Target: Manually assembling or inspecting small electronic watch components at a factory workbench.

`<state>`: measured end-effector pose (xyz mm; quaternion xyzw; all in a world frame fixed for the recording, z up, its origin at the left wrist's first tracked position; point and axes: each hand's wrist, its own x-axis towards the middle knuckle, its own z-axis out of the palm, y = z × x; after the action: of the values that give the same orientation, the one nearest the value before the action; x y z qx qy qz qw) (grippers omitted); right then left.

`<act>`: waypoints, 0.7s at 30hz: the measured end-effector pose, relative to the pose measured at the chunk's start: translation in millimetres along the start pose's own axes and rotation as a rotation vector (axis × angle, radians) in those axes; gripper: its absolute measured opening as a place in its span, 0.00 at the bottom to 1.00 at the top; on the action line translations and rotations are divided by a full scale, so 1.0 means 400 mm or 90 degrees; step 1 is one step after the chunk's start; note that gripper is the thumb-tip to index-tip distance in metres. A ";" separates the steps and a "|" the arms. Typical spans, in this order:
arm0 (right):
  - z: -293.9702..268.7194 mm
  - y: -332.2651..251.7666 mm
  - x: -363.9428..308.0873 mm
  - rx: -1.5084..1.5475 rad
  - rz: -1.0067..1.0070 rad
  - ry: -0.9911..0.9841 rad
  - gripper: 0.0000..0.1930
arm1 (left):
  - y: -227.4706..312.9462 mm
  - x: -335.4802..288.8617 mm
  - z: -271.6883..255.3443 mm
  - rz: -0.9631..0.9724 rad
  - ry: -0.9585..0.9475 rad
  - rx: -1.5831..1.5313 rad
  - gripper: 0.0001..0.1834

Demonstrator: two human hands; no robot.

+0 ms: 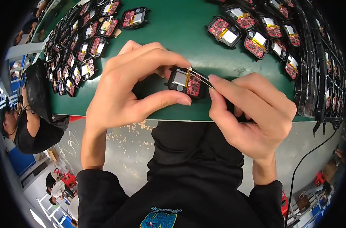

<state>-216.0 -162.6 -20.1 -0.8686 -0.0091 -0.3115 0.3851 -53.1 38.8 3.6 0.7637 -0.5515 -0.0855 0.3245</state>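
Observation:
Between the thumb and fingers of my left hand point(131, 85) is a small black electronic device casing point(186, 82), its inside facing up. A silver battery pouch, yellow tape and a red circuit board show in it. My right hand point(252, 108) pinches a pair of metal tweezers point(201, 77). Their tips reach the casing's upper edge, at a small white part point(189, 70) near my left index finger. Whether the tips grip that part is too small to tell. Both hands are over the near edge of the green table point(169, 26).
Many similar opened casings point(93, 45) crowd the table's left side, and more casings point(256, 43) lie at the right. Stacked black trays point(317, 76) of casings stand at the far right. A black cable point(294, 171) hangs below them. Another person point(32, 121) sits at the left.

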 end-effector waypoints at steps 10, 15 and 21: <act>0.001 -0.001 0.000 -0.007 0.000 -0.002 0.16 | -0.002 0.000 -0.003 -0.008 -0.008 -0.016 0.36; -0.011 -0.008 0.010 0.051 0.048 -0.032 0.14 | -0.005 0.002 -0.021 -0.021 -0.038 -0.041 0.37; -0.038 -0.009 0.024 0.145 0.123 -0.080 0.11 | -0.024 0.002 -0.027 0.000 -0.061 -0.099 0.40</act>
<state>-217.5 -172.6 -4.8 -0.8340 0.0148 -0.2151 0.5080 -39.8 44.1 6.7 0.7310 -0.5583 -0.1648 0.3560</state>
